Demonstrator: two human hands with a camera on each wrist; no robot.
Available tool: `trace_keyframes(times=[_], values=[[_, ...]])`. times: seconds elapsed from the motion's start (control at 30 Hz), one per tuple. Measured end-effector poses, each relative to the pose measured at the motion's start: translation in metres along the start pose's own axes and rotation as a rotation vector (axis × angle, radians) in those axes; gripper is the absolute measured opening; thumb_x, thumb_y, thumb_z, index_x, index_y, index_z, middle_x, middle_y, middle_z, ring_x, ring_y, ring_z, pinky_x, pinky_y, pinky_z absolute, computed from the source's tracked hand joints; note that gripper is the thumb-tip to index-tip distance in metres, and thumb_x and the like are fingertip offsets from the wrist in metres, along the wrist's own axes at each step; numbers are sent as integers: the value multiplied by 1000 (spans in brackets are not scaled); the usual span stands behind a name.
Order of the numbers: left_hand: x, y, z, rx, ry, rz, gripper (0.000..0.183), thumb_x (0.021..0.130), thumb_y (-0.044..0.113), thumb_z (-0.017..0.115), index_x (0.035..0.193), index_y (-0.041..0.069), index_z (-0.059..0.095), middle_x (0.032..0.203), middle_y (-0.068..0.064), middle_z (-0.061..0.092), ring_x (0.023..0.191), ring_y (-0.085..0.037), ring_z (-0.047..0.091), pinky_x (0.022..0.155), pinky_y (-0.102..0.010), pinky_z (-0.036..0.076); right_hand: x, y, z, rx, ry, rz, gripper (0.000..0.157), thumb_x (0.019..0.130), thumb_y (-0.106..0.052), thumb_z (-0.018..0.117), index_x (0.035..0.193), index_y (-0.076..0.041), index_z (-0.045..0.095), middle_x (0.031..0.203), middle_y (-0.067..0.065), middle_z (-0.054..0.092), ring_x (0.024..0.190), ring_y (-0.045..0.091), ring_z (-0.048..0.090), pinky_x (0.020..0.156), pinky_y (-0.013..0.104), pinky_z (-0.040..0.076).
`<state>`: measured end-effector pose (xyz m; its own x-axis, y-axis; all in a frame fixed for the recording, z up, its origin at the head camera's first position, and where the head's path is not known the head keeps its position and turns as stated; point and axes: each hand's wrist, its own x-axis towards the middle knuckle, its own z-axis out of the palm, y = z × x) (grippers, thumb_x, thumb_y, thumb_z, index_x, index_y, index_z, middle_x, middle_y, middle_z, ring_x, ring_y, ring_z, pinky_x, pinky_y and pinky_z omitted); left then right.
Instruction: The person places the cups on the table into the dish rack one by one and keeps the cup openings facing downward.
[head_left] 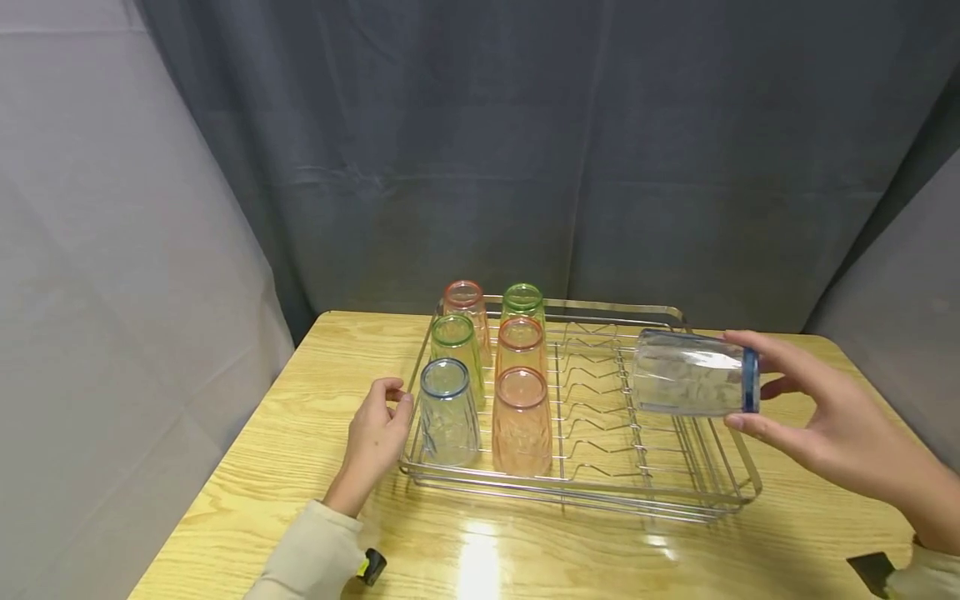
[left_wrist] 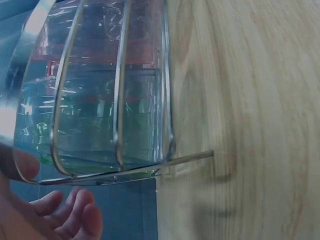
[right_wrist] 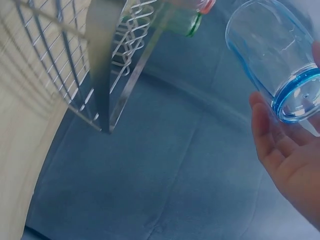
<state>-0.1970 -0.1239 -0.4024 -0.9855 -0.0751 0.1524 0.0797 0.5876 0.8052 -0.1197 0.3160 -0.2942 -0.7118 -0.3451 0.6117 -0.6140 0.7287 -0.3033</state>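
A clear drinking glass with a blue base (head_left: 693,375) lies sideways in the air over the rack's right part. My right hand (head_left: 817,408) grips it at the blue base end, thumb below and fingers above. In the right wrist view the mouth of this glass (right_wrist: 270,40) points away from the palm. My left hand (head_left: 378,433) is at the left side of the wire dish rack (head_left: 652,492), fingers loosely bent. The left wrist view shows the thumb (left_wrist: 26,165) at the rack's rim and the other fingers outside the wires. Beside it stands an upside-down blue-based glass (head_left: 450,425).
Several more glasses stand upside down in two rows on the rack's left half: orange ones (head_left: 522,433), a green one (head_left: 453,350), another green one (head_left: 522,300) and a red one (head_left: 463,304). Wavy wire dividers (head_left: 592,408) run along the middle. The rack stands on a wooden table (head_left: 300,400) before a dark curtain (head_left: 450,167).
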Motion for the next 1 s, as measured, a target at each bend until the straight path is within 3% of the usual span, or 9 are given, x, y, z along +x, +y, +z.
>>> trace_keyframes(times=[0.1,0.23,0.33,0.47,0.5,0.6,0.8,0.93,1.0], values=[[2,-2,0,14,-40,-26,37,105,26,41,134,5,51,109,-11,66,74,-15,56,58,-25,43,5,9,1,-25,-22,16,95,58,8,89,143,-12,52,135,-30,49,103,-17,51,78,1,44],[4,-3,0,-28,-104,-54,39,107,23,33,137,3,47,93,-11,65,59,-12,46,51,-22,37,13,22,1,-95,-87,7,91,61,-3,91,143,-12,52,135,-6,60,102,-19,47,74,4,45],[4,-3,1,-54,-143,-60,41,107,20,30,140,0,43,89,-13,63,54,-10,39,47,-19,32,20,31,1,-186,-165,41,88,66,-13,91,144,-11,49,133,14,61,96,-3,60,66,16,51],[4,-3,2,-48,-143,-50,42,107,20,29,140,-1,42,87,-10,62,53,-9,38,46,-17,31,31,37,0,-256,-287,127,83,76,-23,86,147,-11,45,139,19,55,89,29,69,64,38,56],[3,-3,3,-48,-140,-50,41,107,19,29,140,-1,42,87,-9,61,53,-9,38,46,-17,31,33,39,1,-252,-310,140,81,78,-24,85,147,-11,44,140,19,54,93,32,69,66,42,56],[3,-4,4,-53,-137,-50,41,106,18,30,140,-1,42,85,-7,61,53,-9,38,45,-18,31,39,43,1,-237,-348,151,79,81,-25,82,148,-10,42,143,20,51,103,35,66,72,49,57],[4,-2,4,-73,-117,-64,40,107,19,31,140,1,43,86,-10,62,54,-10,39,45,-18,32,53,46,4,-285,-414,142,78,83,-29,80,148,-9,43,142,21,52,104,31,66,79,50,54],[3,-3,4,-75,-109,-71,40,107,20,31,140,2,44,85,-11,62,54,-10,39,46,-19,32,63,48,8,-301,-505,174,75,86,-29,77,148,-8,42,144,24,51,124,43,56,91,60,49],[2,-4,4,-76,-116,-72,40,107,20,31,140,2,44,85,-10,61,53,-10,39,45,-18,31,67,49,10,-307,-548,188,74,86,-29,77,148,-7,43,144,25,51,125,45,55,93,61,48]])
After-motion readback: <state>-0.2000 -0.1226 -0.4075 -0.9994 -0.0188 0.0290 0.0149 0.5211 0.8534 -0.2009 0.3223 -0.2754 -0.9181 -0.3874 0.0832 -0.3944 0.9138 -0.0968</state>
